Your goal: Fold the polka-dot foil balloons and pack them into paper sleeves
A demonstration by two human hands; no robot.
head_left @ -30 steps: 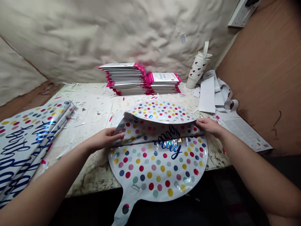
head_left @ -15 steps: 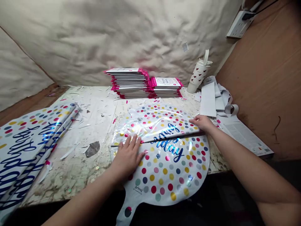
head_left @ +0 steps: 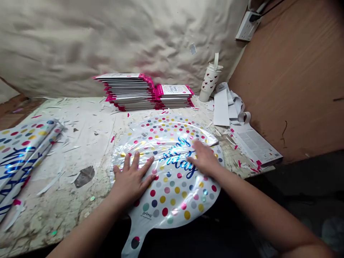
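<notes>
A flat, uninflated foil balloon (head_left: 172, 197) with coloured dots and blue lettering lies at the table's front, its tail hanging past the edge. A crosswise fold runs through its middle. On the left part of that fold my left hand (head_left: 133, 177) lies flat, fingers spread. My right hand (head_left: 205, 157) rests on the right part, over the lettering; its fingers are partly blurred but look stretched out. Neither hand grips anything. More dotted foil balloons (head_left: 24, 154), folded lengthwise, lie at the far left.
Two stacks of pink-edged packs, a taller stack (head_left: 131, 91) and a lower stack (head_left: 176, 95), stand at the back. Right of them are a white tumbler (head_left: 211, 81) with hearts, paper strips (head_left: 221, 107) and a printed card sheet (head_left: 255, 143). Scraps litter the table (head_left: 80, 143).
The balloon's lifted upper part has come down flat. My left hand went from holding its edge to lying spread on it. My right hand let go of the right edge and moved inward.
</notes>
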